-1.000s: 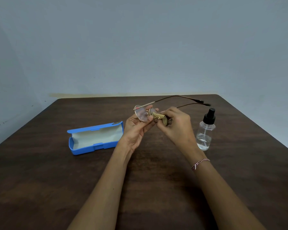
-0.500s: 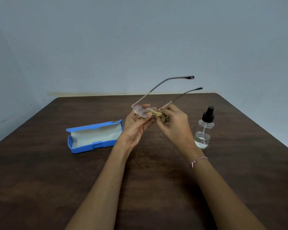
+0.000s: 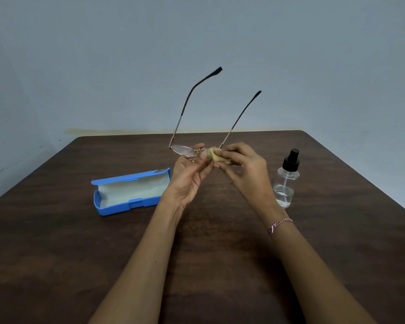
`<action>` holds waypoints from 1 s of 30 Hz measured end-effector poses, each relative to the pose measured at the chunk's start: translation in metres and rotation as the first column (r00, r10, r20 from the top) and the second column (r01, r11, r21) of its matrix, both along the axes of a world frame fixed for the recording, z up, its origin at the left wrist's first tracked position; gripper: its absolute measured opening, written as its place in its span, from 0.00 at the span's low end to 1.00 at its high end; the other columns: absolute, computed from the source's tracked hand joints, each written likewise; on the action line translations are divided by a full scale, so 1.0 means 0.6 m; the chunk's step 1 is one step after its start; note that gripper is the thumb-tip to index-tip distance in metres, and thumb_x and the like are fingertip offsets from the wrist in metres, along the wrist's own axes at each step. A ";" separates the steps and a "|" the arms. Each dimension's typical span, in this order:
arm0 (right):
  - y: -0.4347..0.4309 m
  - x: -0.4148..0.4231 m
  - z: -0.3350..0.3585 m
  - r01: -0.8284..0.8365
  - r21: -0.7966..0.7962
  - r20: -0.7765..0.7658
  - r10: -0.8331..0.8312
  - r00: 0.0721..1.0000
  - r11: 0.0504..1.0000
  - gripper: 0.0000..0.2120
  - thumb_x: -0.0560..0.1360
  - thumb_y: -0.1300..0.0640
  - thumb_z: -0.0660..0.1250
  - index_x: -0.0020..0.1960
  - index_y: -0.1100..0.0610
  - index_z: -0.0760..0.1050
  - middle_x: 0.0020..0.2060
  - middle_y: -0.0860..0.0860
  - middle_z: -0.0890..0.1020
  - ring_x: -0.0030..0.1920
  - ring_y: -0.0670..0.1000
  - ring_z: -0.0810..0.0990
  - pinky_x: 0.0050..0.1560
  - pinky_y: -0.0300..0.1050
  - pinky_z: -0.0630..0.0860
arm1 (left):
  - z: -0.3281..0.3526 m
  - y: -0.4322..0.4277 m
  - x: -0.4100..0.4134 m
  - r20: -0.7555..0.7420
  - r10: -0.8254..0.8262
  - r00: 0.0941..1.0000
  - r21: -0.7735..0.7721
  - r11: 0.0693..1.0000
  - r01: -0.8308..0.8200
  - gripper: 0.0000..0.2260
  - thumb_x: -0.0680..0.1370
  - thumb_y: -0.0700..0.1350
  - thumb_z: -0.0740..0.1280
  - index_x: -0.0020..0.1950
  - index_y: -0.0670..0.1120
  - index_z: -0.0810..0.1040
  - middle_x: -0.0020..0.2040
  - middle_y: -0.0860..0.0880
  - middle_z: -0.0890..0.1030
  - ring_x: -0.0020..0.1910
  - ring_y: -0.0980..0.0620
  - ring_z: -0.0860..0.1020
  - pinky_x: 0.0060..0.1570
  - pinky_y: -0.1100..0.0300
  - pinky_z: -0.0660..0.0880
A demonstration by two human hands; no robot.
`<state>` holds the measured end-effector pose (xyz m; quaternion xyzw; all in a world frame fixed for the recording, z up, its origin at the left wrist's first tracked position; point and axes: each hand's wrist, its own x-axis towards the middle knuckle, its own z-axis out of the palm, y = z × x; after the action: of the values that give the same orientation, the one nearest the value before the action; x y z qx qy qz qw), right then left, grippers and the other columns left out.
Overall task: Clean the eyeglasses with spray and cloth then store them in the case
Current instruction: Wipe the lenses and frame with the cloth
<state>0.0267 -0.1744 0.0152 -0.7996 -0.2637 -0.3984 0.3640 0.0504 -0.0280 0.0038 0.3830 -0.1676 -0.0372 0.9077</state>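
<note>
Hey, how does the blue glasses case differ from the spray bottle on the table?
The blue case lies flat with its lid open; the spray bottle stands upright. The case is opaque blue with a pale lining; the bottle is clear with a black top. Both rest untouched on the table.

Forearms extended, left hand [image 3: 187, 175] and right hand [image 3: 246, 170] pinch, fingertips nearly meeting.

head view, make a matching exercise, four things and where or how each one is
1 eyeglasses
2 cloth
3 case
4 spray bottle

A lies open on the table, beside the left hand
B held by the left hand, temples pointing up
C stands upright beside the right hand
D pinched by the right hand against a lens

Pairs: 1-B, 2-D, 3-A, 4-C
</note>
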 end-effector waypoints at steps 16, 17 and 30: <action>-0.001 0.001 0.005 0.105 -0.080 0.104 -0.096 0.990 0.991 0.12 0.70 0.67 0.71 0.53 0.63 0.80 0.46 0.54 0.80 0.49 0.49 0.70 0.51 0.34 0.69 | -0.003 -0.009 -0.003 -0.018 -0.082 0.997 0.108 0.991 0.083 0.12 0.73 0.44 0.64 0.55 0.42 0.75 0.41 0.47 0.83 0.43 0.51 0.82 0.44 0.56 0.80; -0.003 0.002 0.006 0.110 -0.072 0.105 -0.102 0.989 0.991 0.12 0.70 0.68 0.71 0.53 0.63 0.79 0.46 0.54 0.80 0.49 0.48 0.70 0.51 0.32 0.68 | -0.001 -0.010 -0.004 -0.014 -0.101 0.995 0.147 0.984 0.102 0.13 0.74 0.46 0.63 0.56 0.42 0.75 0.42 0.46 0.84 0.45 0.50 0.83 0.45 0.54 0.80; -0.016 0.009 0.005 0.134 0.061 -0.042 -0.131 0.990 0.989 0.10 0.79 0.62 0.59 0.56 0.62 0.76 0.47 0.51 0.77 0.50 0.48 0.69 0.51 0.25 0.63 | 0.020 0.010 -0.008 0.008 0.020 1.000 0.190 0.982 -0.021 0.19 0.76 0.57 0.58 0.60 0.48 0.77 0.53 0.48 0.81 0.46 0.56 0.80 0.36 0.62 0.78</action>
<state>0.0324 -0.1838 0.0182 -0.8108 -0.1902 -0.4145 0.3669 0.0455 -0.0222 0.0159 0.4697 -0.1619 -0.0427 0.8668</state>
